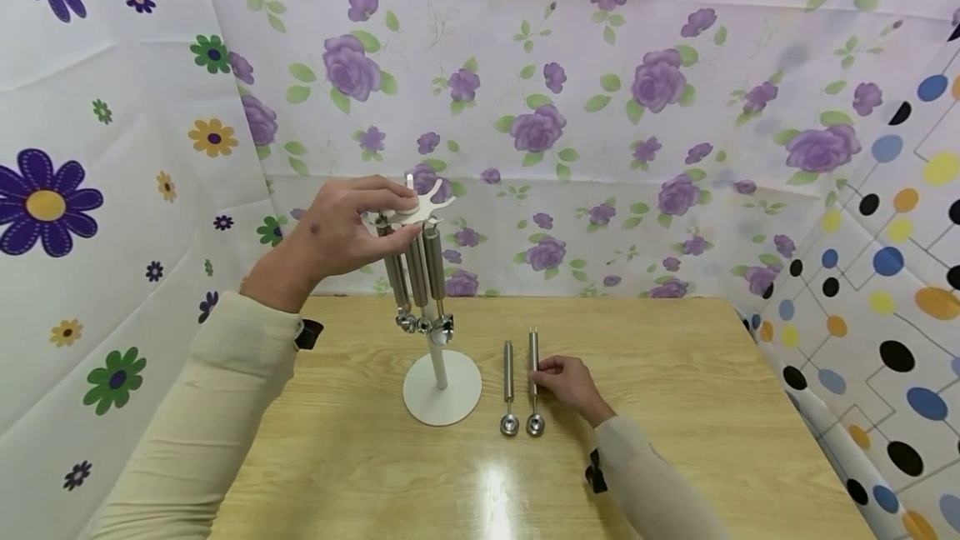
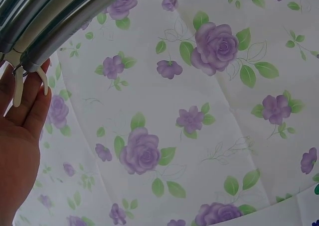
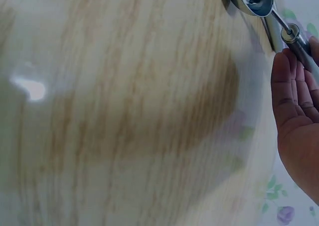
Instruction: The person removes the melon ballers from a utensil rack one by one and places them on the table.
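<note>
In the head view, my left hand (image 1: 347, 222) grips the white hooked top of a utensil stand (image 1: 463, 400), thumb in front. Several steel scoops (image 1: 435, 265) hang from its hooks, bowls downward; their handles (image 2: 75, 24) cross the upper left corner of the left wrist view. To the right of the round base, two more scoops lie side by side on the table. Nearer the base is one scoop (image 1: 508, 372) that no hand touches. My right hand (image 1: 573, 387) pinches the handle of the other scoop (image 1: 533, 347), whose round bowl (image 3: 256, 1) shows in the right wrist view.
The stand and scoops are on a light wooden table (image 1: 675, 415). Behind it hangs a cloth with purple roses (image 1: 540, 127). Flowered cloth (image 1: 150, 190) closes the left side, dotted cloth (image 1: 885, 298) the right.
</note>
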{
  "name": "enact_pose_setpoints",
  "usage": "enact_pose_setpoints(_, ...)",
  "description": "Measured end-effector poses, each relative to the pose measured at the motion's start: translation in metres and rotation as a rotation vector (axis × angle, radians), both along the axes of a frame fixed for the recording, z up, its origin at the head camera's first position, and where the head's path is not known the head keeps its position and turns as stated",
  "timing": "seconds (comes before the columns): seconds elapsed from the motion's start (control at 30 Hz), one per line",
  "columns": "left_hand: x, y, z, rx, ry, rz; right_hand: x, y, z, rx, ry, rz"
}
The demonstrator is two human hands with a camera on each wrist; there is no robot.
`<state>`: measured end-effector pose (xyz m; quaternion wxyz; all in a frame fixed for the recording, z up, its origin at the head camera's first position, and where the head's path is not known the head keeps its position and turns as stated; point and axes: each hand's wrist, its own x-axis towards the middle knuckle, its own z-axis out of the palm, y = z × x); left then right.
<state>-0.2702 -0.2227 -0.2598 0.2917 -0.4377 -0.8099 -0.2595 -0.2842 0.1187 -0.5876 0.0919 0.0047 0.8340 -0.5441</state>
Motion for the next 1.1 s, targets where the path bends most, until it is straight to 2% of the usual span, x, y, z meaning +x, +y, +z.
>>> enact_pose_setpoints(0.3,-0.001,0.001,0.0,0.007,0.001,0.004,0.001,-0.003,-0.004,0.026,-0.043,-0.017)
enact_pose_setpoints(0.73,0.001,0.001,0.0,0.019,0.002,0.007,-0.001,-0.008,0.001,0.072,-0.085,-0.046)
enact_pose_setpoints(1.1,-0.001,0.0,-0.002,0.015,0.01,0.002,-0.002,-0.012,0.0,0.097,-0.058,-0.029)
